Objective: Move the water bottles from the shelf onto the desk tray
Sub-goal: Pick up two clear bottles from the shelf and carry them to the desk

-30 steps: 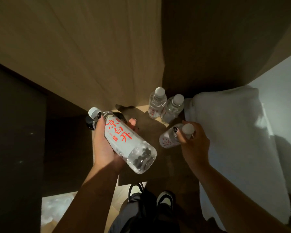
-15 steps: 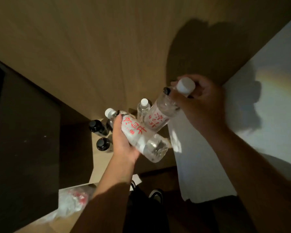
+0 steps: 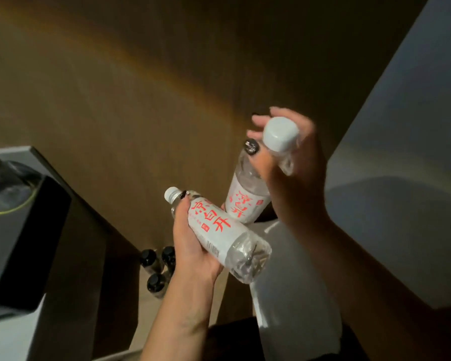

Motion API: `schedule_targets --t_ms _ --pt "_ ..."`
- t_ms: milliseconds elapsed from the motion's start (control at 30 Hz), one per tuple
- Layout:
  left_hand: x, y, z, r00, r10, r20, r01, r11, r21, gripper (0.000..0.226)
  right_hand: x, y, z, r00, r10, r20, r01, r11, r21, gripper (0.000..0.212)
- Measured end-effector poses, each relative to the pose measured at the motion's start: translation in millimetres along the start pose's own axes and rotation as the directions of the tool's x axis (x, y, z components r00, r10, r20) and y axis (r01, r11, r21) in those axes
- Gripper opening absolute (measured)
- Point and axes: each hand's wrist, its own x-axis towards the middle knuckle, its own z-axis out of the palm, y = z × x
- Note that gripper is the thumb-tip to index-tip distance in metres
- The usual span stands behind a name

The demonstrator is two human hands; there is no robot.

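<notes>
Left hand wraps a water bottle around its labelled middle, bottle tilted, white cap up-left, base down-right. Right hand pinches a second water bottle at the neck just under its white cap, body hanging down-left, touching the first bottle. Both are in the air before the wooden wall. Three dark-capped bottles stand below on a pale surface.

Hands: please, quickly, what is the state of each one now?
Left hand: closed around a water bottle, held on its side.
Right hand: closed on the neck of a second bottle, cap up.
</notes>
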Motion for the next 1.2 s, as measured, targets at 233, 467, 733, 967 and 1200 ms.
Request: schedule_targets --t_ms 233,467,733,967,1200 --pt "-47.1 20.1 39.7 0.994 -0.018 0.106 -0.006 0.974 0.225 0.035 -13.7 -11.0 -14.3 0.906 0.407 -0.118 -0.303 0.817 0.491 0.120" --pt "-87.1 17.9 35.9 0.996 0.051 0.078 -0.081 0.884 0.460 0.040 7.5 -17.8 -50.2 0.764 0.644 0.032 -0.580 0.665 0.471 0.046" --pt "-122.5 46.9 24.0 0.991 0.081 0.103 -0.120 0.872 0.474 0.042 -25.4 -26.8 -39.9 0.543 0.743 0.392 -0.836 0.521 0.172 0.058" --pt "-160.0 84.9 -13.9 0.954 0.283 0.101 -0.289 0.776 0.560 0.049 -75.9 -57.2 1.8 0.442 0.745 0.499 -0.879 0.470 0.075 0.053" --pt "-232.6 144.3 -82.0 0.904 0.423 0.068 -0.352 0.644 0.679 0.063 -147.6 -109.2 79.4 0.472 0.692 0.546 -0.834 0.551 0.022 0.049"
